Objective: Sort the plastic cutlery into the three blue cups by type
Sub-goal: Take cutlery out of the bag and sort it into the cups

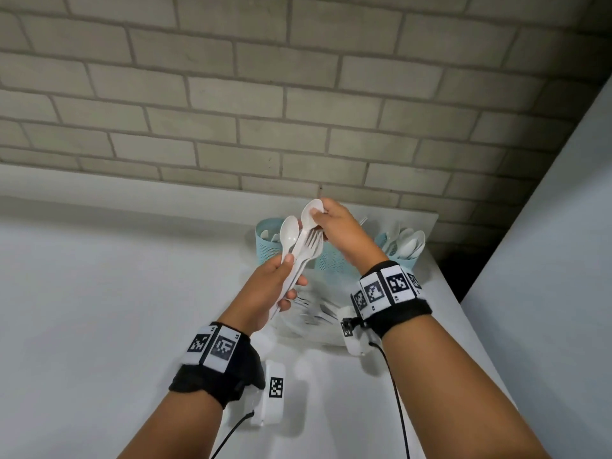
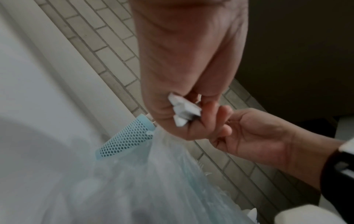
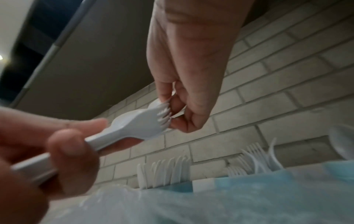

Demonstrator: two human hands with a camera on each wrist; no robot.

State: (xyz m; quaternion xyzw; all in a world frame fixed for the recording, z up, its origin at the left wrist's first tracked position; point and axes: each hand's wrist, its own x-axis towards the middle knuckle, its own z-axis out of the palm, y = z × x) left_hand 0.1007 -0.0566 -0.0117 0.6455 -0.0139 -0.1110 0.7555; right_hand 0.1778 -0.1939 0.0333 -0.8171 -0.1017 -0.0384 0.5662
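Cutlery (image 1: 299, 253) sits bunched in the left hand (image 1: 265, 293), gripped by the handles. The right hand (image 1: 341, 233) pinches one spoon (image 1: 311, 210) by its bowl, likely to drop it among the spoons in the right cup (image 1: 402, 250).

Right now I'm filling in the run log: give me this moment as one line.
left hand: grips cutlery bundle | right hand: pinches spoon from bundle | blue cups: partly filled | sorting unfinished

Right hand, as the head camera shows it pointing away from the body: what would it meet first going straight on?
The right hand, pinching the bowl of a white plastic spoon from the left hand's bundle, points toward the grey brick wall. Nothing else shows in that line, though depth is unclear.
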